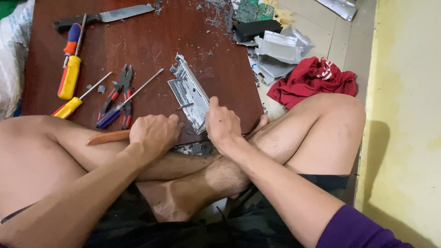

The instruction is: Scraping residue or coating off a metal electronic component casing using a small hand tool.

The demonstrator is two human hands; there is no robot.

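Note:
A bent grey metal bracket [188, 92] lies on a dark red-brown board [151, 41], its near end at the board's front edge. My left hand [154, 133] is closed into a fist at the bracket's near left corner, touching it. Gripping the near right edge of the same bracket is my right hand [222, 123], thumb pointing up along it. What the left fist encloses is hidden. I sit cross-legged with both forearms over my shins.
Left of the bracket lie pliers [117, 92], a blue-handled screwdriver [126, 101], two yellow-handled screwdrivers [69, 76], a knife [105, 17] and a wooden stick [108, 137]. Grey casing parts [280, 48], circuit boards [252, 10] and a red cloth [314, 78] sit on the floor, right. A yellow wall [409, 115] stands at far right.

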